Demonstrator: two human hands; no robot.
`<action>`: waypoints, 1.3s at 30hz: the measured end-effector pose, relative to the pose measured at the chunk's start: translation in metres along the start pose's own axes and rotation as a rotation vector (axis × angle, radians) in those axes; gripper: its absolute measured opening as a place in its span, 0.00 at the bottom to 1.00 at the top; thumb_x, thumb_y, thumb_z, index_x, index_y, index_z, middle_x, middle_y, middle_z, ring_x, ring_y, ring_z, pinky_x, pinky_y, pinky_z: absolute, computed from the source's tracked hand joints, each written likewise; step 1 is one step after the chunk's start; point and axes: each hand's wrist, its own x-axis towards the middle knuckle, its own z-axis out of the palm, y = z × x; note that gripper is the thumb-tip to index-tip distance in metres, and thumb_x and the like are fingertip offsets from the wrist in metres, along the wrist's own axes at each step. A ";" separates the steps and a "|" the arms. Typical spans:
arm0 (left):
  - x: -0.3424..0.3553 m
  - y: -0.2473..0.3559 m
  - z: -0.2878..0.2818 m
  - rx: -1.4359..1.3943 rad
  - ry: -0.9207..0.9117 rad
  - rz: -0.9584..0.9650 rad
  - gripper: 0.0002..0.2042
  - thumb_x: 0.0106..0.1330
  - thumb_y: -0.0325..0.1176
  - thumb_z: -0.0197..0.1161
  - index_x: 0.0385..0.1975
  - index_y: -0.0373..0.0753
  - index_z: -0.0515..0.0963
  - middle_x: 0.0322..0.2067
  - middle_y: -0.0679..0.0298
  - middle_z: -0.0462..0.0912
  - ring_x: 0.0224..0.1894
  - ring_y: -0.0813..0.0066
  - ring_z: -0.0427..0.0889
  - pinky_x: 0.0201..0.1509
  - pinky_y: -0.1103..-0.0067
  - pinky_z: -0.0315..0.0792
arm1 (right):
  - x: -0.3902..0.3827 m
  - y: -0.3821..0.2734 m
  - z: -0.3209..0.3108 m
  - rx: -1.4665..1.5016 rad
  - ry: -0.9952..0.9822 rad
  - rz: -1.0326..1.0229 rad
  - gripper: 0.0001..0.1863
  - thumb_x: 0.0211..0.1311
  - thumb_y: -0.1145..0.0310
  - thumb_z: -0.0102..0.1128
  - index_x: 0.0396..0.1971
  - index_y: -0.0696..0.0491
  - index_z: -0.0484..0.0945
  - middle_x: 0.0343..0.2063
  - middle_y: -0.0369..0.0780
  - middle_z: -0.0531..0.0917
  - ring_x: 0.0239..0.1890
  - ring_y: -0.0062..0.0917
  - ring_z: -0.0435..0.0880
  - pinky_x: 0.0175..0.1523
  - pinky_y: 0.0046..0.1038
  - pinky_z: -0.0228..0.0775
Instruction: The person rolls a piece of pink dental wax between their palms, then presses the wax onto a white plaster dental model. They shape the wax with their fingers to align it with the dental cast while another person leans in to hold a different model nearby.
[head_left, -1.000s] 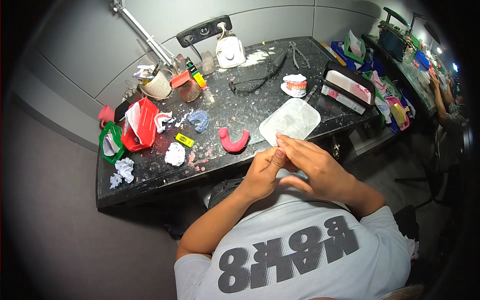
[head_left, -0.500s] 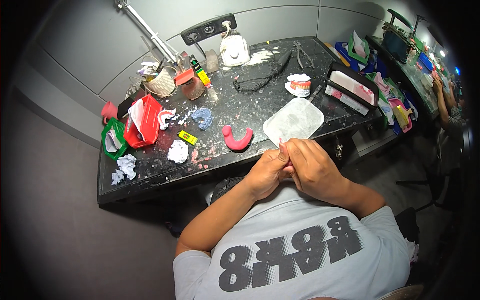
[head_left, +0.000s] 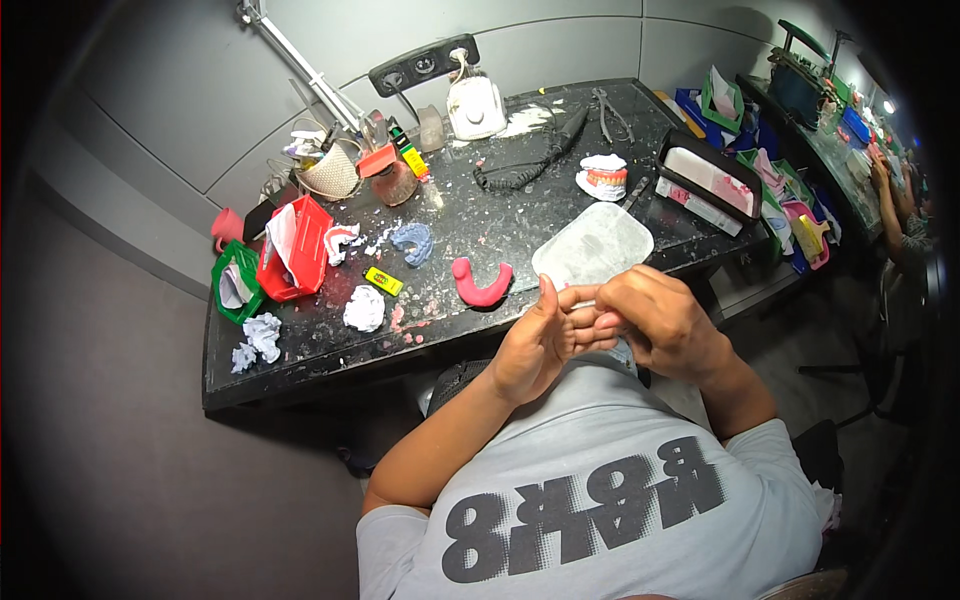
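Observation:
Just in front of the desk, my left hand (head_left: 532, 355) is turned palm inward, thumb raised and fingers loosely bent, apart from the thumb. My right hand (head_left: 662, 325) curls over the left fingertips; whatever it pinches, if anything, is hidden. Beyond them lies a pale rounded slab (head_left: 593, 240). A pink horseshoe-shaped piece (head_left: 485, 290) sits to its left. A denture on a white cast (head_left: 603, 178) stands behind the slab, beside a thin dark tool (head_left: 636, 195).
The black desk (head_left: 280, 370) also holds red (head_left: 305, 270) and green bins (head_left: 240, 305), a blue mould (head_left: 412, 242), a yellow packet (head_left: 383, 282), crumpled paper (head_left: 364, 310), a dark case (head_left: 710, 175) and pliers (head_left: 612, 115). Another person's hands (head_left: 880, 165) work at the right bench.
My joined hands have loosened: the left has turned to show its palm with the thumb lifted, while the right has shifted slightly right. The desk appears a little further right in view.

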 end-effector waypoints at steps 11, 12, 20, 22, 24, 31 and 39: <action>0.001 0.009 0.019 -0.045 0.364 0.336 0.44 0.78 0.70 0.34 0.79 0.36 0.54 0.74 0.38 0.64 0.74 0.44 0.68 0.79 0.54 0.62 | 0.008 -0.024 0.062 -0.129 -0.152 -0.029 0.39 0.76 0.53 0.54 0.73 0.69 0.62 0.75 0.62 0.61 0.79 0.56 0.58 0.81 0.58 0.43; -0.002 0.009 0.011 0.212 0.361 0.457 0.43 0.79 0.67 0.38 0.78 0.34 0.54 0.73 0.38 0.66 0.73 0.45 0.70 0.78 0.54 0.66 | 0.008 -0.024 0.056 -0.144 -0.143 -0.020 0.39 0.76 0.53 0.54 0.73 0.69 0.62 0.75 0.62 0.61 0.79 0.56 0.58 0.81 0.58 0.43; -0.008 0.000 0.047 0.894 -0.113 0.921 0.34 0.83 0.45 0.52 0.82 0.41 0.48 0.81 0.35 0.28 0.81 0.34 0.43 0.80 0.48 0.55 | 0.032 -0.019 0.029 0.372 0.306 -0.039 0.60 0.71 0.22 0.36 0.81 0.62 0.46 0.80 0.64 0.38 0.84 0.57 0.32 0.79 0.64 0.23; -0.003 0.003 0.055 0.967 -0.192 0.903 0.34 0.84 0.36 0.51 0.84 0.46 0.44 0.79 0.34 0.17 0.83 0.34 0.30 0.82 0.46 0.45 | 0.036 -0.023 0.055 0.315 0.355 -0.104 0.59 0.71 0.22 0.33 0.82 0.61 0.43 0.80 0.65 0.35 0.84 0.58 0.27 0.76 0.69 0.18; 0.011 -0.001 0.078 0.798 -0.130 1.125 0.37 0.81 0.47 0.48 0.84 0.46 0.40 0.79 0.34 0.18 0.82 0.32 0.27 0.80 0.41 0.39 | 0.033 -0.045 0.064 0.411 0.333 -0.099 0.57 0.72 0.23 0.31 0.83 0.58 0.42 0.80 0.65 0.33 0.83 0.60 0.23 0.73 0.75 0.14; -0.003 -0.002 0.057 0.655 0.115 1.050 0.47 0.75 0.74 0.36 0.84 0.53 0.31 0.82 0.43 0.22 0.83 0.35 0.28 0.79 0.37 0.37 | 0.077 -0.020 0.041 0.247 0.460 -0.064 0.46 0.78 0.35 0.38 0.83 0.51 0.47 0.82 0.58 0.37 0.83 0.63 0.31 0.74 0.77 0.21; 0.007 0.016 0.029 0.584 -0.030 0.916 0.43 0.77 0.72 0.37 0.84 0.56 0.39 0.83 0.48 0.36 0.84 0.41 0.43 0.82 0.43 0.45 | 0.059 -0.044 0.056 0.378 0.375 -0.074 0.50 0.75 0.26 0.26 0.82 0.50 0.55 0.83 0.55 0.41 0.84 0.55 0.33 0.79 0.68 0.20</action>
